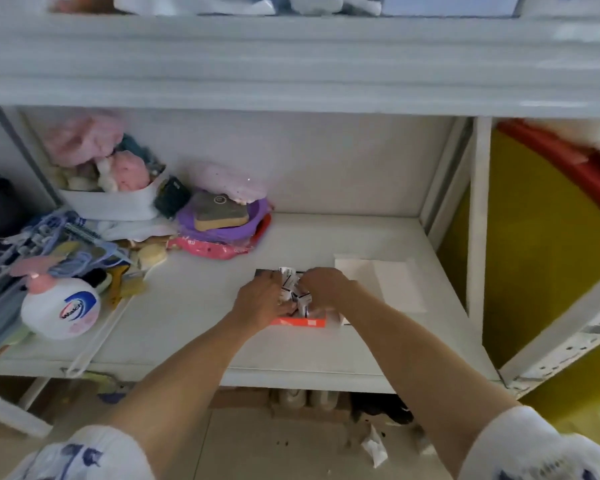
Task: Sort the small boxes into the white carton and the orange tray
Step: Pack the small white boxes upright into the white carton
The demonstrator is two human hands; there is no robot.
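Several small white boxes with black print (293,289) are bunched together over the orange tray (300,322) on the white shelf. My left hand (262,303) presses against them from the left and my right hand (324,287) from the right, both closed around the bunch. Most of the tray lies hidden under my hands; only its front orange edge shows. A flat white carton (385,282) lies just to the right of my right hand.
At the left of the shelf (194,327) stand a white hand-wash bottle (61,308), blue hangers (66,244), a white basket of soft items (111,202) and a purple bowl (222,220). A shelf upright (478,220) and a yellow panel stand at the right.
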